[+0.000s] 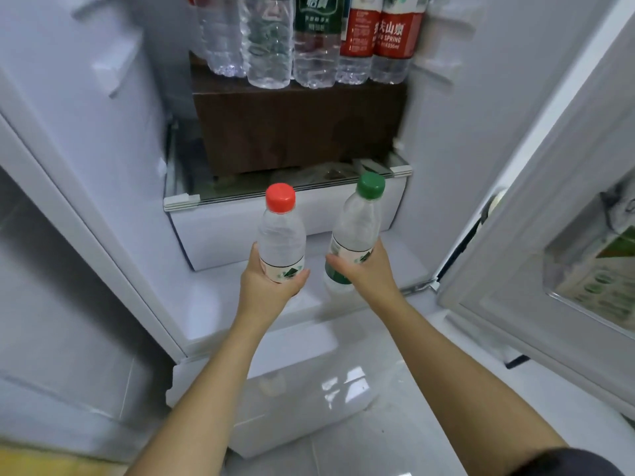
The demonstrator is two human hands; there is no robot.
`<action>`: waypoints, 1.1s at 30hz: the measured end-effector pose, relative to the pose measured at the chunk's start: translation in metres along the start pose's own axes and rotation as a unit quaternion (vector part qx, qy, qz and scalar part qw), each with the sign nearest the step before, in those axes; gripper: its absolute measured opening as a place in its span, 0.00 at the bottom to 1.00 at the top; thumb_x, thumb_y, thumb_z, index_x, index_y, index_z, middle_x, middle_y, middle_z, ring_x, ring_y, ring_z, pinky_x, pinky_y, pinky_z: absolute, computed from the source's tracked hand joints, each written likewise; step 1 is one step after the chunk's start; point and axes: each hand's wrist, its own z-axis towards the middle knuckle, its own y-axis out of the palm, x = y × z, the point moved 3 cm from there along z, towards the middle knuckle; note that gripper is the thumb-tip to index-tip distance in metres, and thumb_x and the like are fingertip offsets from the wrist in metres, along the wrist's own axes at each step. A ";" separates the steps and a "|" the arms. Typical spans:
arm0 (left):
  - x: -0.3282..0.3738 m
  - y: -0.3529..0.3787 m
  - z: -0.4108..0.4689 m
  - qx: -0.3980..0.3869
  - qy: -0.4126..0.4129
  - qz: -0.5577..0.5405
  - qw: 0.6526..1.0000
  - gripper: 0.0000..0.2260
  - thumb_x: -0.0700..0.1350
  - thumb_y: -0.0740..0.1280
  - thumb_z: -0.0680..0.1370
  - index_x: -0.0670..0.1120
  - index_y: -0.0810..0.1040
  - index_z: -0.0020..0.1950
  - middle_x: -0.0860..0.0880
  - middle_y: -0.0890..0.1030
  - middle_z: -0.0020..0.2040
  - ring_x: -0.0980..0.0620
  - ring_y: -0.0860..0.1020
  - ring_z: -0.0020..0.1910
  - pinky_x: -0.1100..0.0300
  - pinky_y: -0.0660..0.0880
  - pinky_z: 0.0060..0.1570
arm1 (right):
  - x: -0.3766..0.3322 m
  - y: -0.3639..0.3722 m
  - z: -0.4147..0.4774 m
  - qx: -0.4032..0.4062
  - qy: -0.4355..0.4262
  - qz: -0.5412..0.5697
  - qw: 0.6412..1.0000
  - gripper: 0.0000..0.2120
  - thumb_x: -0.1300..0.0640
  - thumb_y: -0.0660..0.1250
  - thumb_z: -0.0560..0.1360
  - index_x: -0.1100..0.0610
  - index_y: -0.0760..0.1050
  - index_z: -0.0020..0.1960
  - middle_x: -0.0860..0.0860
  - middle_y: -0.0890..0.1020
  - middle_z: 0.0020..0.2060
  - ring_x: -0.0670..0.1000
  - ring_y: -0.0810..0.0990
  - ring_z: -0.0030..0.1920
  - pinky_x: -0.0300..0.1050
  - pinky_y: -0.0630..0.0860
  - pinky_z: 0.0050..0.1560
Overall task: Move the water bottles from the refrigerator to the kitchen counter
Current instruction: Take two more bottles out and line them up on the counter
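Observation:
My left hand [266,281] grips a clear water bottle with a red cap [281,235] around its lower body, held upright in front of the open refrigerator. My right hand [364,269] grips a second bottle with a green cap and green label [359,225], tilted slightly right. Both bottles are in the air before the white drawer [220,235] of the fridge. Several more water bottles [309,39] stand in a row on the upper shelf, some with red labels, one with a green label.
A brown box [299,128] sits on the glass shelf [240,192] under the bottle row. The fridge door [549,235] stands open at right, with cartons in its bin. A white cabinet side rises at left. Glossy floor tiles lie below.

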 end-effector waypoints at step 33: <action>0.166 0.307 -0.487 -0.398 0.167 -0.017 0.902 0.21 0.46 0.78 0.62 0.45 0.72 0.49 0.56 0.78 0.37 0.63 0.78 0.39 0.72 0.70 0.36 | 0.020 -0.443 -0.516 0.423 0.111 -0.038 0.898 0.25 0.61 0.78 0.66 0.40 0.69 0.52 0.31 0.80 0.41 0.33 0.79 0.40 0.26 0.72 0.30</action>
